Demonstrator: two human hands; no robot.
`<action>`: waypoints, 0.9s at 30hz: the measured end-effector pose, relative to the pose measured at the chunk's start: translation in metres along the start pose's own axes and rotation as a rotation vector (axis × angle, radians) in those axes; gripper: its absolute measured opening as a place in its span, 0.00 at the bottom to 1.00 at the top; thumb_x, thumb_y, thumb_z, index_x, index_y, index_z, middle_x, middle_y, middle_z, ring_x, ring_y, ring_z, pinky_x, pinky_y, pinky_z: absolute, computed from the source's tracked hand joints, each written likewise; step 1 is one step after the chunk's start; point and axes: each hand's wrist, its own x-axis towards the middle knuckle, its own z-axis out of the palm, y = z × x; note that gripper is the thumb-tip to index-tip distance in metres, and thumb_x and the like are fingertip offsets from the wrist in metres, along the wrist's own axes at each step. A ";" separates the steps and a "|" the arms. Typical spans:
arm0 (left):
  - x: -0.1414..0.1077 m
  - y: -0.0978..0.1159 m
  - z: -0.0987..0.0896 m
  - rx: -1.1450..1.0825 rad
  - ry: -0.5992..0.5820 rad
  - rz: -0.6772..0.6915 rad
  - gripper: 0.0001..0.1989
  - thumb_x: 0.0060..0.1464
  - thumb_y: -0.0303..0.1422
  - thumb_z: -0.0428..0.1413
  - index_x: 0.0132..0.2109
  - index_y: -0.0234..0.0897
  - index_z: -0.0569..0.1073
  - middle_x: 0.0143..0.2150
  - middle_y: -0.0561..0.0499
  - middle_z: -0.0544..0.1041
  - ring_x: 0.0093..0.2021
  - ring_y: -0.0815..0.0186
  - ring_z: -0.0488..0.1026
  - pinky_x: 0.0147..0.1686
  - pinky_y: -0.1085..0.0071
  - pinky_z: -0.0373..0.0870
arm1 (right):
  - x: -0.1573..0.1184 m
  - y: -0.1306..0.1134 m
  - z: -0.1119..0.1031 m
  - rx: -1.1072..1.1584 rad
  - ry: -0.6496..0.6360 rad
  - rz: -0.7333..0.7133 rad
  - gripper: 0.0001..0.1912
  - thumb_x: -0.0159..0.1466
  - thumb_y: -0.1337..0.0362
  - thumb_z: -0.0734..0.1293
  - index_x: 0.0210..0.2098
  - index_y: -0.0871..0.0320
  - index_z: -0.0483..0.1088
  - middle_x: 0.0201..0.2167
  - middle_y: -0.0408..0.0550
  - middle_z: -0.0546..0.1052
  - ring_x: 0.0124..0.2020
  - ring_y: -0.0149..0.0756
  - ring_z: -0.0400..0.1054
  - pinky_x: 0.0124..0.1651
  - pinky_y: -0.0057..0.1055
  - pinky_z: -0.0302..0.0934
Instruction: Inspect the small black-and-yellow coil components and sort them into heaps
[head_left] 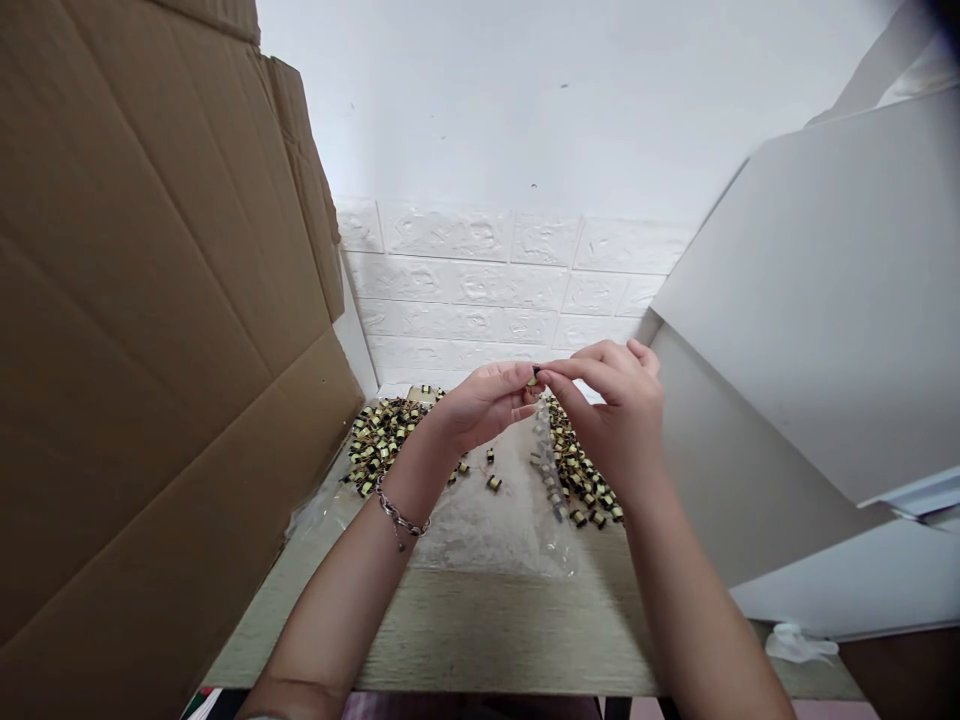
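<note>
Between my two hands is one small black and yellow part [534, 378], raised above a clear plastic bag [487, 535]. My left hand [491, 402] pinches it from the left between thumb and fingers. From the right, the thumb and index finger of my right hand [611, 400] close on the same part, with the other fingers curled loosely. Many similar parts lie in a heap [379, 435] left of the bag's middle. Another heap [585, 480] lies on the right, partly behind my right hand. A few loose ones [493, 483] rest on the plastic between the heaps.
A tall brown cardboard sheet [150, 300] walls off the left side. White panels [825, 300] stand on the right, and a white brick-patterned wall [465, 285] is behind. The wooden table [510, 630] has its front edge near me. Crumpled white plastic [799, 643] lies at the lower right.
</note>
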 end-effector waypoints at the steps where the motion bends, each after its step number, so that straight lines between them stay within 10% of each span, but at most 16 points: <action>1: 0.000 0.000 0.000 -0.006 0.009 0.000 0.11 0.42 0.40 0.58 0.30 0.38 0.71 0.32 0.51 0.70 0.34 0.70 0.66 0.38 0.70 0.64 | 0.000 0.000 0.000 -0.004 -0.001 -0.004 0.06 0.58 0.61 0.62 0.27 0.51 0.70 0.23 0.39 0.69 0.29 0.30 0.64 0.52 0.40 0.42; 21: 0.002 0.002 -0.005 0.202 -0.016 0.077 0.09 0.45 0.38 0.56 0.29 0.35 0.71 0.26 0.53 0.68 0.29 0.73 0.63 0.33 0.73 0.62 | 0.002 0.011 -0.004 0.024 -0.157 -0.072 0.05 0.58 0.63 0.62 0.28 0.52 0.69 0.27 0.39 0.70 0.31 0.30 0.64 0.50 0.39 0.43; 27: 0.004 0.004 -0.005 0.418 0.220 0.262 0.11 0.40 0.36 0.60 0.32 0.34 0.72 0.30 0.52 0.72 0.32 0.71 0.67 0.36 0.72 0.63 | 0.005 0.013 -0.006 0.279 -0.241 0.085 0.06 0.58 0.63 0.61 0.30 0.53 0.70 0.30 0.42 0.72 0.33 0.31 0.64 0.41 0.33 0.54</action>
